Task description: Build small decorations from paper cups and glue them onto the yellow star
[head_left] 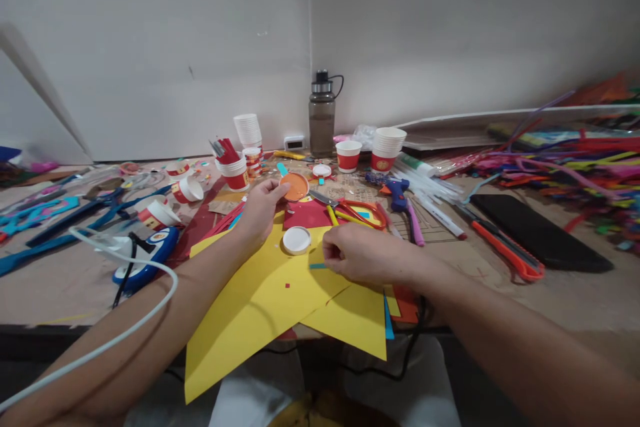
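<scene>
My left hand (263,209) pinches the edge of a round orange disc (295,187) with a pale rim. A blue strip (282,169) shows just behind the disc's upper left edge; whether they touch I cannot tell. My right hand (353,250) is closed above the yellow paper (260,287), its fingertips curled under and hidden. Beside those fingers lies a short teal strip (317,266). A white round lid (297,240) rests between my hands, with a red sheet (306,213) behind it. Orange-handled scissors (367,211) lie beyond my right hand.
A glue gun (399,193), a utility knife (510,250) and a black phone-like slab (540,230) lie to the right. Paper cups (389,147) and a water bottle (322,121) stand at the back. A white cable (165,303) crosses my left forearm beside a blue power strip (157,253).
</scene>
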Available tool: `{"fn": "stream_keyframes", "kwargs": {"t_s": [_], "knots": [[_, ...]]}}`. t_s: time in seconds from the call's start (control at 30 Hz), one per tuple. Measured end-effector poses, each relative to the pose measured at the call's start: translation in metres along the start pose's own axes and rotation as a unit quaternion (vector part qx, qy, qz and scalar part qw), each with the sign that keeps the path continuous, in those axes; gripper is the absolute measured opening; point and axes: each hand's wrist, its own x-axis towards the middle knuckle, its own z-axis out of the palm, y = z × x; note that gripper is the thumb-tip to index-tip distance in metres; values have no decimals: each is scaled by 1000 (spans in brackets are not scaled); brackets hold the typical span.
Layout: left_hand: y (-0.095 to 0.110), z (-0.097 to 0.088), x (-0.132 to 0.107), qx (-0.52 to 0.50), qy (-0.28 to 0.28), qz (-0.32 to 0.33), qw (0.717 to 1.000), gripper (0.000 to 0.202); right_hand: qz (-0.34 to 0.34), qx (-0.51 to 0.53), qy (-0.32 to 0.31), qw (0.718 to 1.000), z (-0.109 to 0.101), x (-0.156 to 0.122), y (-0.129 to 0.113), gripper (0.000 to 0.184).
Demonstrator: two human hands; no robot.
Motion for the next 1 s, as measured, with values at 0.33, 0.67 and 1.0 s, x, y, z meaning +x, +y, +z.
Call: {"fn": "stream_keyframes", "kwargs": {"t_s": [0.33, 0.67, 1.0], "knots": [[5, 9, -8, -17, -2, -32, 999, 27, 40, 316, 255, 913, 3, 26, 18, 19], [10, 21, -19, -26, -46, -63, 997, 31, 36, 367, 321, 872, 9, 40, 26, 21], [9, 20, -20, -31, -66, -53, 996, 33, 45, 361, 326, 872, 9, 40, 25, 17]]}}
